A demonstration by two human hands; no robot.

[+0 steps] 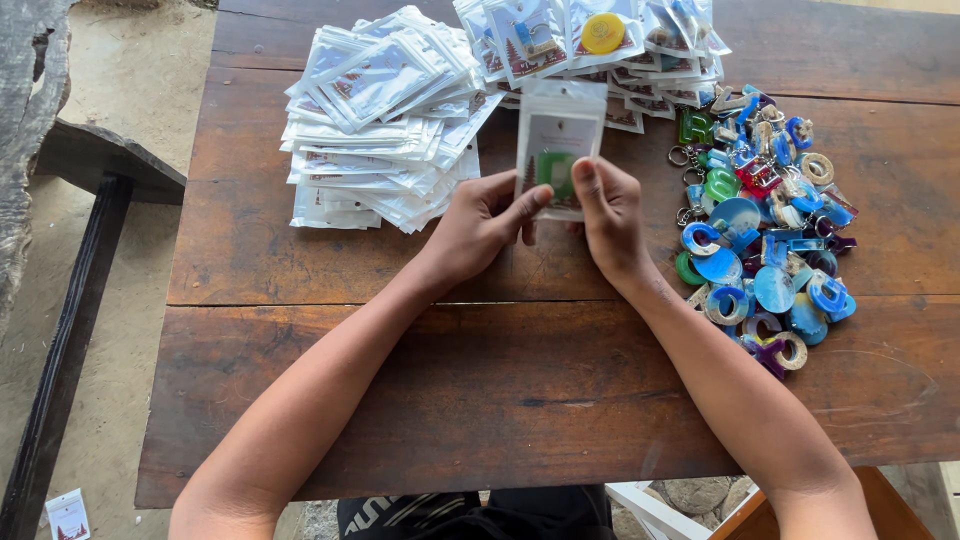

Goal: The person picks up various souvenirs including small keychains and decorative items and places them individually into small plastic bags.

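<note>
the wooden counter (400,400) fills most of the view, dark planks with a seam running across the middle, and a dark bench (90,170) stands off its 9 o'clock edge over bare ground.

at 11 o'clock on the counter lies a wide heap of empty clear pouches (385,120), flat and fanned out. at 12 o'clock sits a second stack of filled pouches (600,45), each with a card and a small charm inside; one yellow round piece shows on top. judging by the two heaps, a fair share of the packing looks done, but the empty heap is the larger of the two.

at 3 o'clock spreads a loose pile of keychains (765,225), resin letters and discs in blue, green, red and purple with metal rings, none bagged. that pile is still large, so i would judge that much of the work is left.

at the centre, slightly toward 12 o'clock, both hands hold one pouch (558,140) upright above the counter. it has a printed card and a green letter piece inside, so this one looks loaded and not yet laid on the stack. the left hand (480,225) is clamped on its lower left corner, thumb across the front. the right hand (610,215) pinches the lower right edge, fingers curled behind.

a single stray pouch (67,515) lies on the ground at 8 o'clock.
</note>
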